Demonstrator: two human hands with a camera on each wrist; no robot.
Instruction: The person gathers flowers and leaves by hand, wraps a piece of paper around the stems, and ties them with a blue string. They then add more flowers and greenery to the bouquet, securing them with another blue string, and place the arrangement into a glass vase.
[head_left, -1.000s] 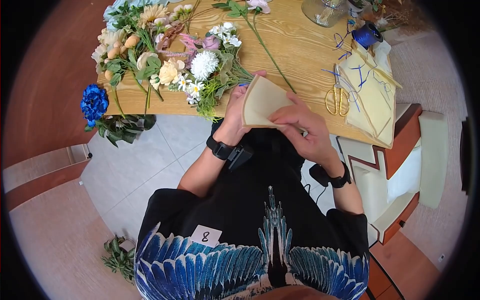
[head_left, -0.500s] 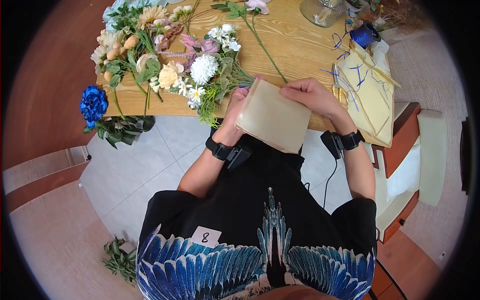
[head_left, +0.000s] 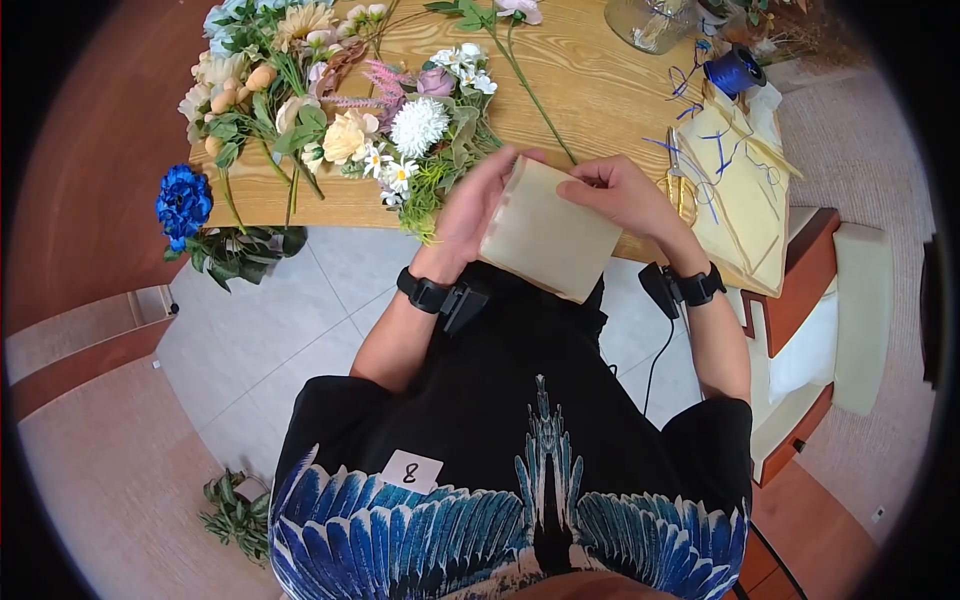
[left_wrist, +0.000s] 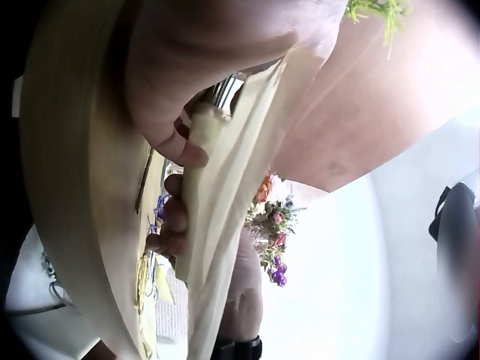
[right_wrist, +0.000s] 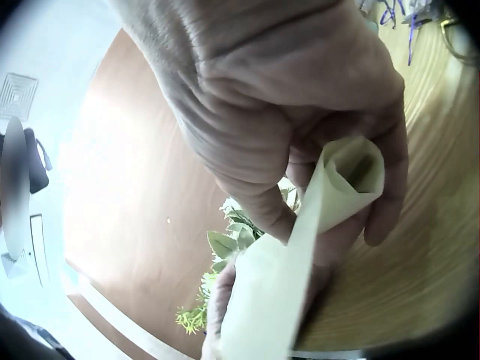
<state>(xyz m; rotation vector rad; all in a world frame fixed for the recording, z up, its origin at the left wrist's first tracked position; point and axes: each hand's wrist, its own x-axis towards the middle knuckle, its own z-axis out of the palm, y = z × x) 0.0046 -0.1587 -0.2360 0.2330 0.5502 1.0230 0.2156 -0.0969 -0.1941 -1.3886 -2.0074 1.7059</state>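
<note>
A square of cream wrapping paper (head_left: 555,238) is held between both hands over the table's front edge. My left hand (head_left: 468,215) grips its left side, where the bouquet's stems run in. The bouquet (head_left: 418,126), with a white pompom, daisies and a mauve rose, lies to the left of that hand. With thumb and fingers my right hand (head_left: 630,200) pinches the far right corner. In the right wrist view the paper's edge (right_wrist: 352,176) is rolled into a tube within the right fingers. Thin stems (left_wrist: 223,91) enter the roll in the left wrist view.
Gold-handled scissors (head_left: 682,190) lie right of the hands, beside more cream sheets (head_left: 740,225) with blue ribbon scraps. A blue ribbon spool (head_left: 735,70) and glass jar (head_left: 650,28) stand behind. Loose artificial flowers (head_left: 225,100) cover the left side; a long green stem (head_left: 530,95) lies mid-table.
My right hand has moved from the paper's near edge to its far right corner. The paper has turned from a curved fold to a flat face; my left hand has shifted along its edge.
</note>
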